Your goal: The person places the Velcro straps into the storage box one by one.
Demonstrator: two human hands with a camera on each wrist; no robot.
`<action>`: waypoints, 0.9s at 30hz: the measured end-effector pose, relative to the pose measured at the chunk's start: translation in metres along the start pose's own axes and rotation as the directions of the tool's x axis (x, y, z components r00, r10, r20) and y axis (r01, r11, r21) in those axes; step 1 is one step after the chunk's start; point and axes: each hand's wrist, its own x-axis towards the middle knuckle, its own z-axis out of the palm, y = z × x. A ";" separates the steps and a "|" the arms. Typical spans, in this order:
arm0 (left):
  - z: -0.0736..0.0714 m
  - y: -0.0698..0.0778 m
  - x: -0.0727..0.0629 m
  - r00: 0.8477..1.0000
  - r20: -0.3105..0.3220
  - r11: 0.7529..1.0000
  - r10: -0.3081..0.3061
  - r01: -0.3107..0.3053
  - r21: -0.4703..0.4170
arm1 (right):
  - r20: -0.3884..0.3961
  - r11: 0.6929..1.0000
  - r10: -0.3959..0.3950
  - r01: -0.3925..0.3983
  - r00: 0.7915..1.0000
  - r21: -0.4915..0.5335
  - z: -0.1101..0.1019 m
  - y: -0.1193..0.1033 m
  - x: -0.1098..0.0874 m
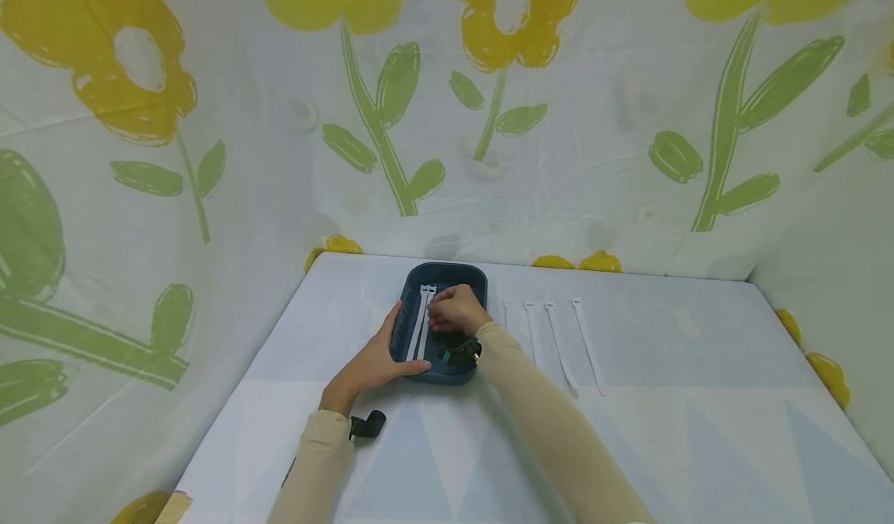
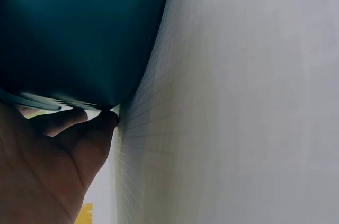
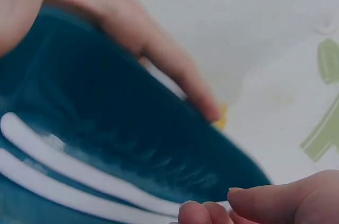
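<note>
A dark teal tray (image 1: pixel 452 378) stands on the table, tilted or flat I cannot tell. My left hand (image 1: pixel 373 362) grips its left side, the thumb lying over the near left corner and the fingers along the outer wall. Inside the tray lie white cable straps (image 1: pixel 417 330) with slotted heads, side by side and lengthwise. My right hand (image 1: pixel 457 309) is over the tray, its thumb and curled fingers pinching a strap near the head end. In the right wrist view, two white straps (image 3: pixel 79 168) run toward those fingertips, which partly hide them.
Several more white straps (image 1: pixel 588 345) lie spaced out on the table to the right of the tray, partly behind my right forearm. The white table (image 1: pixel 698 353) meets flower-printed cloth walls (image 1: pixel 573 159) at the back and sides.
</note>
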 end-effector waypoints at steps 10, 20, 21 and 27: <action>0.000 0.001 0.000 1.000 0.000 1.000 -0.025 0.025 0.007 | 0.007 0.995 -0.097 0.097 0.995 0.006 -0.019 -0.015 -0.010; 0.000 0.004 -0.001 1.000 0.000 0.999 -0.027 0.027 0.017 | -0.045 0.984 -0.178 0.177 0.983 -0.026 -0.043 -0.029 -0.037; 0.000 0.005 -0.001 1.000 0.002 0.999 -0.030 0.030 0.019 | -0.050 0.982 -0.189 0.187 0.981 -0.029 -0.046 -0.030 -0.040; 0.001 0.006 -0.001 0.999 0.004 0.999 -0.043 0.043 0.018 | -0.088 0.972 -0.234 0.231 0.968 -0.048 -0.066 -0.034 -0.054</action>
